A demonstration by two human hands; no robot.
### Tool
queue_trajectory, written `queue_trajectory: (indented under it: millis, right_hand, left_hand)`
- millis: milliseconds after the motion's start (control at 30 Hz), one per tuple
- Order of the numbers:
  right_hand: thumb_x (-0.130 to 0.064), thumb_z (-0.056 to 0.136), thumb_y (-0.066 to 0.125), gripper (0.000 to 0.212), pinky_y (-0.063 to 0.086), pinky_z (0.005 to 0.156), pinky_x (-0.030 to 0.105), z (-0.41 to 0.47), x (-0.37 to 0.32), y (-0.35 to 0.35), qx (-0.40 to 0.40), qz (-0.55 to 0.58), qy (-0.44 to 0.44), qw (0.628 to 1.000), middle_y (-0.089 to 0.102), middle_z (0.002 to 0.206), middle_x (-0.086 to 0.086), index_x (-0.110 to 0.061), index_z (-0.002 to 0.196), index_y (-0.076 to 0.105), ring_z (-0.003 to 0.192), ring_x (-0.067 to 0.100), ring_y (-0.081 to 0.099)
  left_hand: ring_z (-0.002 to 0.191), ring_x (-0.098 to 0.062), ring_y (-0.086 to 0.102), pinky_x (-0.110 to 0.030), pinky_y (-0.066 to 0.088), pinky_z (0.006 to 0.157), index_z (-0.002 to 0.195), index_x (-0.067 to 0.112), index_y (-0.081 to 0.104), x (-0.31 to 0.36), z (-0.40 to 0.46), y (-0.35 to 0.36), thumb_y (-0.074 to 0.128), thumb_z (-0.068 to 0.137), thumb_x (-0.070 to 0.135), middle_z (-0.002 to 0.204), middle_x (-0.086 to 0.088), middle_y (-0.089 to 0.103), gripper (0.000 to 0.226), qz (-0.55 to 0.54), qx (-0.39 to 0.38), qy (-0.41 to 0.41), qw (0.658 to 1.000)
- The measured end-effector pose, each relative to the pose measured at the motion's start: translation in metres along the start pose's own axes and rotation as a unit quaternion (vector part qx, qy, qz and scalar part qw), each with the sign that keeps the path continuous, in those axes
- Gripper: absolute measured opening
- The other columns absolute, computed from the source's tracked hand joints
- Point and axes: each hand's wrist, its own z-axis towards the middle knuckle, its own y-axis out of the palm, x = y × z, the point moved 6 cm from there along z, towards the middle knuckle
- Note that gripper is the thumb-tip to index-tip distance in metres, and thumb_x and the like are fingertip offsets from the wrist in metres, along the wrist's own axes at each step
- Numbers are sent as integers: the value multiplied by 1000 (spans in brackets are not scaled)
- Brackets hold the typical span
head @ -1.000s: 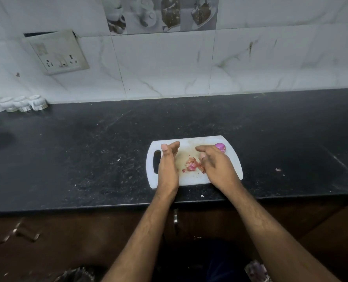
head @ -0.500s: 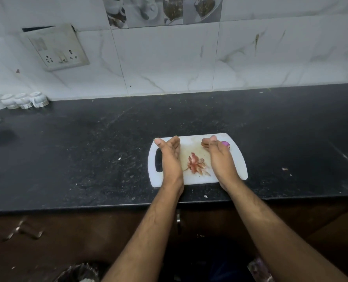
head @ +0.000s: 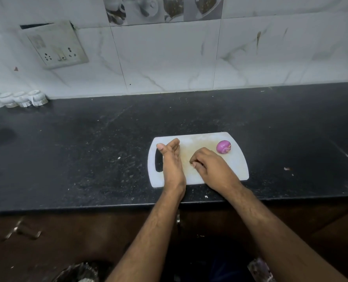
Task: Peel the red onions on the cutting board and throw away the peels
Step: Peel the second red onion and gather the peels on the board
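One peeled red onion (head: 223, 147), round, glossy and purple, sits on the far right corner of the cutting board (head: 237, 169), well apart from both hands; judged set aside there to leave the middle free for clearing.

One cutting board: white plastic, rectangular with rounded corners, a slot handle at its left end, faint yellowish staining across the centre. It lies near the front edge of the counter (head: 87, 151), within easy reach.

Left hand (head: 172, 161): stands on its edge at the left part of the board beside the handle slot, fingers straight and pressed together, thumb raised. Judged to serve as a wall for gathering scraps.

Right hand (head: 211, 167): knuckles up at mid-board, fingers curled under towards the palm. Whether the peels lie inside it cannot be told; none show loose on the board, so they are probably bunched under this hand.

Counter: black stone, matt, speckled, with small pale crumbs scattered about.

Bin (head: 77, 273): dark liner, crinkled, partly in view on the floor below left; judged the likely place for the peels.

Small white cups (head: 22, 98): a row, upturned, against the marbled wall tiles at far left.
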Motion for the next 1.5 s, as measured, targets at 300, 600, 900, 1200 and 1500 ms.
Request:
queue_trajectory:
  millis: [300,600,900,1200,1500]
  right_hand:
    - [-20,105,54,33,45,109,28,-12,18,1,-55,3,35,998,56,145,-17,-31,133,68,126,2,55]
    - [0,97,59,27,48,83,6,4,26,-18,77,43,96,991,73,105,-5,-13,114,77,95,6,67]
    - [-3,98,65,24,58,97,34,-9,52,-25,173,389,182,886,76,110,-3,-21,97,79,102,15,74]
    - [-12,100,64,20,56,69,22,-12,51,-23,171,304,191,918,76,101,-15,-25,104,79,98,4,71]
    - [6,98,48,37,52,94,19,-4,31,-20,129,75,123,981,73,114,-2,-13,117,74,101,9,65]
  left_hand:
    - [131,-2,53,-21,37,105,128,32,62,-3,-3,2,18,84,88,139,9,62,84,105,-20,8,994]
    - [103,17,57,-8,43,90,126,24,63,6,-8,9,39,108,52,120,14,66,41,300,-104,19,948]
    - [141,-19,40,-34,35,118,147,14,54,2,-7,24,61,101,39,154,-2,46,53,643,-256,140,708]
    - [95,-14,60,-33,52,91,101,12,75,1,6,36,73,93,16,101,1,64,9,571,-202,156,780]
    - [127,-13,54,-22,38,109,139,9,57,3,11,11,44,108,11,138,-1,61,34,492,-124,164,846]
